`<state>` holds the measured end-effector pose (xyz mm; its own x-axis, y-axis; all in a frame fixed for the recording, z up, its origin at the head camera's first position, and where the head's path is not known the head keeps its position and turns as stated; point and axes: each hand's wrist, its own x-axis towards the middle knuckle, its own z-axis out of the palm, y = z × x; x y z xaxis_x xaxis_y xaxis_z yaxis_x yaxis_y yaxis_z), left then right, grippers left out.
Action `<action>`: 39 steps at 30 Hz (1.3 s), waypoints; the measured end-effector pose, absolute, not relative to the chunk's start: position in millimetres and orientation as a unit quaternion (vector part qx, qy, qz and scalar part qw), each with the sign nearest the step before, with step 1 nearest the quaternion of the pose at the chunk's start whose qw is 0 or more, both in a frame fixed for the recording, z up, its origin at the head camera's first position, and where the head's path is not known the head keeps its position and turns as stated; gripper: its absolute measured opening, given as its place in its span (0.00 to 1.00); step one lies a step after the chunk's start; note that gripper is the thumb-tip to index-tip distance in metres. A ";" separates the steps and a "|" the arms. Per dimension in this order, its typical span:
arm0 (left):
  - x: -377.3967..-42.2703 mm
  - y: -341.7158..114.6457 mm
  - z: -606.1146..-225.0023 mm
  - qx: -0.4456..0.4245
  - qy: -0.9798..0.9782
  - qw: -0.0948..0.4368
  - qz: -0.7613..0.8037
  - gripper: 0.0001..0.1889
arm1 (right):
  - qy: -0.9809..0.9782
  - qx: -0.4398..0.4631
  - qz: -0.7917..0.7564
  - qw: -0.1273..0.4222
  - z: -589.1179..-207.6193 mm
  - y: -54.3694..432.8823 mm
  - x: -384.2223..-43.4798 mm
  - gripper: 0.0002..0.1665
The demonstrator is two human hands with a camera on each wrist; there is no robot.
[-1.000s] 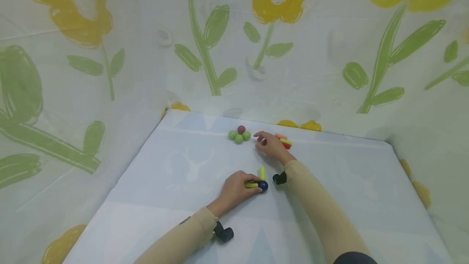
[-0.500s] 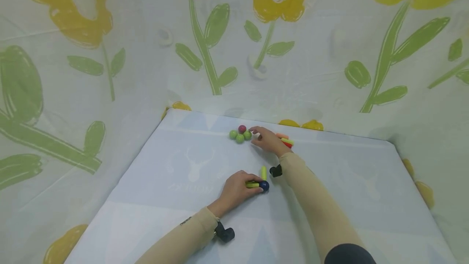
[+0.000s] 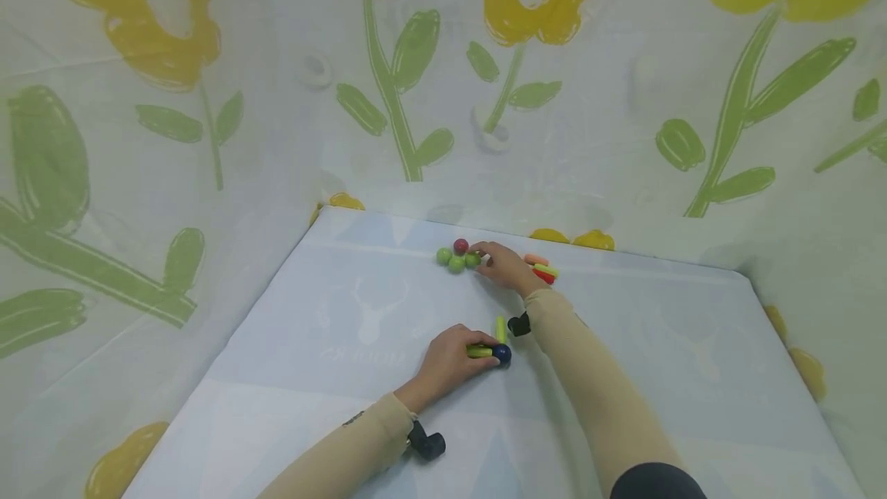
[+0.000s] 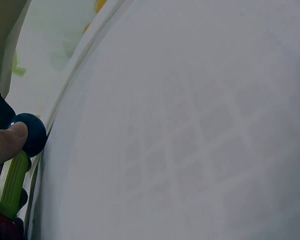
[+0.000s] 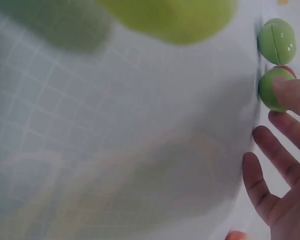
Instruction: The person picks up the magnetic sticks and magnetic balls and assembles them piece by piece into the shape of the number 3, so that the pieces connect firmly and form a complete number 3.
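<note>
My left hand [image 3: 450, 360] grips a dark blue ball [image 3: 502, 354] joined to a ribbed yellow-green rod [image 3: 480, 351]. In the left wrist view the thumb presses the blue ball [image 4: 32, 134], and a dark red ball [image 4: 4, 227] shows at the rod's other end. A second yellow-green rod [image 3: 501, 328] extends from the blue ball toward the far edge. My right hand [image 3: 504, 266] pinches a green ball [image 3: 473, 259] between thumb and index finger at the ball cluster; its other fingers are spread in the right wrist view. Beside it are more green balls [image 3: 456, 264] and a red ball [image 3: 460, 246].
Right of my right hand lie an orange rod [image 3: 537, 259], a yellow-green rod [image 3: 547, 271] and a red rod [image 3: 543, 276]. The pale table [image 3: 291, 345] meets flower-printed curtains [image 3: 277, 137] at its back and sides. A blurred yellow-green shape [image 5: 180, 20] crosses the right wrist view's top.
My right hand has moved left from beside the rods to the ball cluster and now pinches the rightmost green ball. The left hand keeps its hold in place.
</note>
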<state>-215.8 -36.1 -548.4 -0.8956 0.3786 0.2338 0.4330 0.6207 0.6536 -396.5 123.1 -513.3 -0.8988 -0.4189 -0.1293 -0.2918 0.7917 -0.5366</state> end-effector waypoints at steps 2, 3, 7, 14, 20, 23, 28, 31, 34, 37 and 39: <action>-215.3 -35.7 -548.8 -0.225 -0.901 0.034 -0.370 0.14 | 0.939 -0.186 -0.263 0.118 -514.7 122.8 -396.2 0.23; -215.0 -35.5 -548.7 -0.225 -0.902 0.033 -0.368 0.14 | 0.940 -0.183 -0.265 0.117 -515.2 122.8 -396.1 0.22; -214.9 -35.4 -547.9 -0.225 -0.903 0.035 -0.364 0.15 | 0.937 -0.170 -0.280 0.118 -516.0 124.6 -395.1 0.20; -215.2 -35.6 -546.8 -0.226 -0.904 0.038 -0.361 0.15 | 0.934 -0.165 -0.296 0.113 -515.8 138.4 -389.4 0.19; -216.2 -35.6 -548.6 -0.227 -0.903 0.045 -0.361 0.15 | 0.932 -0.163 -0.299 0.124 -513.8 147.9 -381.4 0.20; -216.6 -35.6 -549.6 -0.227 -0.903 0.047 -0.361 0.14 | 0.931 -0.166 -0.297 0.131 -512.0 152.6 -376.2 0.20; -216.2 -35.7 -548.9 -0.226 -0.904 0.047 -0.361 0.15 | 0.929 -0.189 -0.294 0.121 -508.9 162.1 -364.9 0.20; -216.1 -35.6 -549.1 -0.224 -0.904 0.044 -0.360 0.15 | 0.928 -0.204 -0.290 0.115 -509.1 167.5 -358.6 0.19; -216.3 -35.6 -550.1 -0.224 -0.906 0.044 -0.357 0.15 | 0.925 -0.221 -0.289 0.111 -510.8 171.8 -354.4 0.19; -216.4 -35.4 -550.1 -0.225 -0.906 0.049 -0.355 0.15 | 0.919 -0.238 -0.295 0.105 -512.3 175.6 -350.8 0.18; -216.3 -35.2 -550.2 -0.226 -0.906 0.052 -0.355 0.15 | 0.917 -0.246 -0.298 0.101 -512.4 178.2 -347.4 0.18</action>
<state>-216.3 -35.2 -550.2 -0.8926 0.3728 0.2535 0.4458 0.6464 0.6192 -347.4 178.2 -512.4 -0.8588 -0.5108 -0.0395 -0.3896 0.7012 -0.5970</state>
